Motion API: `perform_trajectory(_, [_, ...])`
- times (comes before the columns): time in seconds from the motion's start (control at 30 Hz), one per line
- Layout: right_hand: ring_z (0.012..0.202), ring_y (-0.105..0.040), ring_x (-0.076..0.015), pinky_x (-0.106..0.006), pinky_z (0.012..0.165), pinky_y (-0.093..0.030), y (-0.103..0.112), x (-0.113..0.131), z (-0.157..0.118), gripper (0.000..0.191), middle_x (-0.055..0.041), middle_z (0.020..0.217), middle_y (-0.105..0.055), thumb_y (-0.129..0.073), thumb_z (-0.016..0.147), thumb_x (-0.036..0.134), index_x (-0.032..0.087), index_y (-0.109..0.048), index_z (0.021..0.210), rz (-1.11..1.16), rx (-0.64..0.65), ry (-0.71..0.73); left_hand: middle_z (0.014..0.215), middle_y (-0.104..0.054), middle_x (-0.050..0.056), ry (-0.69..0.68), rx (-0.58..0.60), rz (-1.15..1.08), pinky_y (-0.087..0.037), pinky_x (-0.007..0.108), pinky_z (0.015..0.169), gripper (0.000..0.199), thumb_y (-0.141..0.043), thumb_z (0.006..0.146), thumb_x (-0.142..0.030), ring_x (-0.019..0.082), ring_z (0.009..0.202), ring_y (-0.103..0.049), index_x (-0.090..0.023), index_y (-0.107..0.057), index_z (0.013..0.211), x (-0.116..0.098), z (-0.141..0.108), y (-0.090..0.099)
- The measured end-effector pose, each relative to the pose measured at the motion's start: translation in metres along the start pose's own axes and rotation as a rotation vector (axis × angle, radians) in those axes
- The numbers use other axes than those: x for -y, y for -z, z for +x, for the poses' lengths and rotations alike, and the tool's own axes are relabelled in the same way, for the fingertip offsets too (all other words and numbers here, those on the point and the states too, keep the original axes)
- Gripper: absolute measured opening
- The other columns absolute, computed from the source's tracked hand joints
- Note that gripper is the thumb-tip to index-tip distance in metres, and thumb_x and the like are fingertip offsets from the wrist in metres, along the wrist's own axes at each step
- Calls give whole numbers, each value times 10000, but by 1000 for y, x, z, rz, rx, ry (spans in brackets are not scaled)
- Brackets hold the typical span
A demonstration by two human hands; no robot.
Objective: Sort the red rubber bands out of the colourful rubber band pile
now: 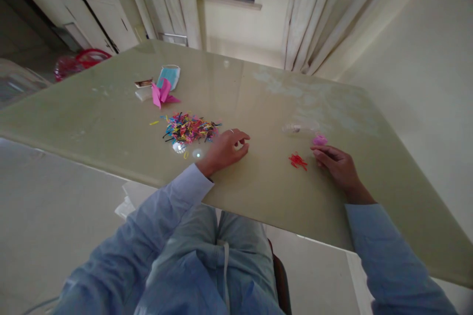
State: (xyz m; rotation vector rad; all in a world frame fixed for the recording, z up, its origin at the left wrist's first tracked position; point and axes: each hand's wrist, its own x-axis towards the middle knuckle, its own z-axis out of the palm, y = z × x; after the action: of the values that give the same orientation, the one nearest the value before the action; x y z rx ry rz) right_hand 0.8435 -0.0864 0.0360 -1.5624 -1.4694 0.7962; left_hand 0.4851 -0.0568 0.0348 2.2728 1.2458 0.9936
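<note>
A mixed heap of small coloured rubber bands point(190, 128) lies on the table, left of centre. My left hand point(226, 148) rests just right of this heap, its fingers loosely curled and the thumb apart from them, with nothing visible between. Farther right is a small pile of red rubber bands point(297, 161). Beside that pile, my right hand point(334, 163) has thumb and fingertips pinched together; anything between them is too small to make out. Just beyond its fingertips sits a small pink clump point(320, 140), too blurred to identify surely.
A clear plastic container point(300, 128) lies behind the red pile. Toward the back left are a pink folded-paper piece point(162, 93), a blue face mask point(169, 77) and small packets point(144, 93). The glossy table point(240, 192) has its near edge at my lap.
</note>
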Motion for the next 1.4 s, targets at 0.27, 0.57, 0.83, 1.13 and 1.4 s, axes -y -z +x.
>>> perform_trajectory(0.27, [575, -528, -202, -348, 526, -419, -1, -4, 0, 332, -45, 692, -634, -743, 741, 548, 270, -777, 919, -92, 8, 14, 860, -680, 72, 96, -32, 341, -469, 297, 739, 370, -587, 848, -481, 174, 753, -588, -179, -771, 956, 77, -24, 111])
perform_trajectory(0.57, [609, -553, -174, -316, 567, -444, -1, -3, 0, 445, -60, 729, -674, -760, 707, 569, 192, -779, 943, -138, -31, 10, 977, -676, 105, 10, 121, 401, -488, 334, 826, 428, -515, 918, -506, 212, 886, -609, -210, -798, 1043, 96, -40, 124])
perform_trajectory(0.83, [614, -576, -181, -320, 567, -475, -3, 0, -1, 450, -80, 774, -700, -769, 679, 567, 195, -782, 930, -137, -43, 3, 1065, -658, 92, 88, 229, 548, -480, 349, 850, 325, -572, 895, -445, 236, 978, -616, -235, -792, 1009, 79, -27, 103])
perform_trajectory(1.13, [651, -599, -193, -345, 631, -500, -1, -4, 0, 429, -85, 835, -720, -759, 694, 570, 216, -785, 935, -163, -33, -3, 990, -656, 109, 122, 211, 619, -477, 357, 819, 296, -534, 885, -334, 243, 944, -606, -185, -789, 903, 73, -17, 93])
perform_trajectory(1.4, [653, -593, -191, -329, 604, -480, 0, -7, 1, 407, -61, 807, -708, -744, 714, 565, 226, -775, 937, -165, -14, 7, 799, -611, 71, 109, -42, 192, -453, 297, 683, 332, -584, 864, -418, 163, 729, -554, -141, -762, 820, 82, -22, 93])
